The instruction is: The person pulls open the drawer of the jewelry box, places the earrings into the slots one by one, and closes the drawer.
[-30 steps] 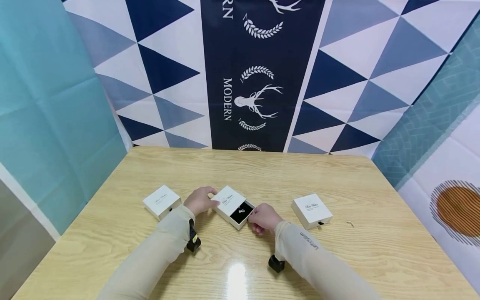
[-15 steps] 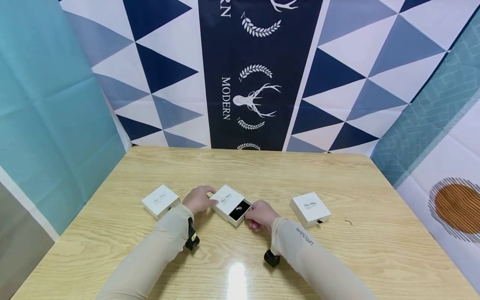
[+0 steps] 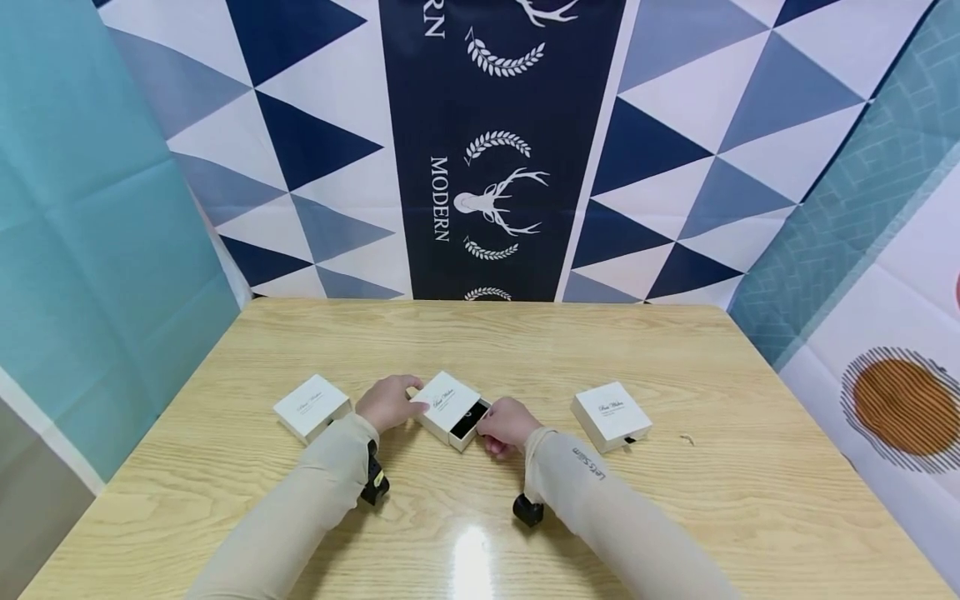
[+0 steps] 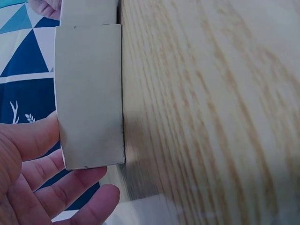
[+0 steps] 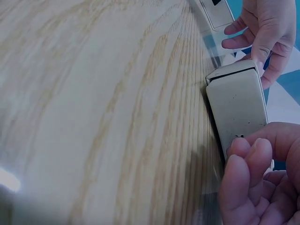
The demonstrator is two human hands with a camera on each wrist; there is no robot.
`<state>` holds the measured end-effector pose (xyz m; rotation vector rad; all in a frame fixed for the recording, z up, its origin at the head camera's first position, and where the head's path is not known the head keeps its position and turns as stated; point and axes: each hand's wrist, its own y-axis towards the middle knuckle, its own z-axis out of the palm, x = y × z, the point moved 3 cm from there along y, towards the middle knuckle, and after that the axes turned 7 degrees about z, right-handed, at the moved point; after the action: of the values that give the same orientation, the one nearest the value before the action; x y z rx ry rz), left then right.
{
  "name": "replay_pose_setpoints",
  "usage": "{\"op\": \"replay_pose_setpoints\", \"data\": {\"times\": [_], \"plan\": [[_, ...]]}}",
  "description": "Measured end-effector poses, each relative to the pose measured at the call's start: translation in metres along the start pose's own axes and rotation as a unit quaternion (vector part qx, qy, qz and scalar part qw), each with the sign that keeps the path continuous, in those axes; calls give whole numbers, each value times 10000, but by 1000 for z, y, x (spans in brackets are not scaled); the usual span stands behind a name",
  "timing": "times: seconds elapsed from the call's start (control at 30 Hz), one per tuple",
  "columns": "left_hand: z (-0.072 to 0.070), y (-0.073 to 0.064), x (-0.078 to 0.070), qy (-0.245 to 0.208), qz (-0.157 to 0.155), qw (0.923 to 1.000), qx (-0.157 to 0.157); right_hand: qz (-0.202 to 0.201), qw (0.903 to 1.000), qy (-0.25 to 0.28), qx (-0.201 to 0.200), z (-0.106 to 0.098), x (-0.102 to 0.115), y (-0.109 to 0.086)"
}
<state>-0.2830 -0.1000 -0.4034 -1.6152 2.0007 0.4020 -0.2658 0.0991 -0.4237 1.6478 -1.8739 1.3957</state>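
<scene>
In the head view, a small white jewellery box (image 3: 446,397) with printed lettering lies mid-table, its drawer (image 3: 456,444) partly out and showing a black lining. A small silvery piece lies on the lining, mostly covered. My left hand (image 3: 388,402) grips the sleeve's left end, thumb on one face and fingers round the end, as the left wrist view shows with the plain box side (image 4: 89,93). At the drawer's outer end, my right hand (image 3: 507,425) pinches the edge with curled fingers; in the right wrist view its fingertips (image 5: 255,152) meet the drawer front (image 5: 236,103).
A matching white box (image 3: 312,405) sits left of my left hand, and another white box (image 3: 611,413) with a dark pull tab stands to the right. A tiny curled scrap (image 3: 686,438) lies beyond it. Patterned cloth (image 3: 480,150) hangs behind the wooden table (image 3: 600,342).
The drawer has slid further into its sleeve, with my right hand moving leftward along with it. Less black lining and less of the silvery piece show. My left hand keeps its hold.
</scene>
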Motion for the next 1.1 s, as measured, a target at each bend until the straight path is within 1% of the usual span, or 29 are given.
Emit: {"op": "replay_pose_setpoints", "data": {"times": [0.27,0.5,0.73,0.93,1.0,1.1], "plan": [[-1,0,-5,254,118,9996,14,23,10000,92,-28,4,3,4],[-2,-3,-6,323,0,9995,33,-112,9999,60,-30,11,7,9],[-1,-4,-5,407,-38,9992,25,-218,9997,14,-112,17,10,13],[2,-3,-4,580,-193,9981,-22,-324,9995,-38,-1,17,7,8],[2,-4,-5,622,-197,9979,-31,-401,9991,-131,61,15,5,3],[2,-5,-5,616,-225,9978,-66,-542,9978,-344,176,8,5,-9]]}}
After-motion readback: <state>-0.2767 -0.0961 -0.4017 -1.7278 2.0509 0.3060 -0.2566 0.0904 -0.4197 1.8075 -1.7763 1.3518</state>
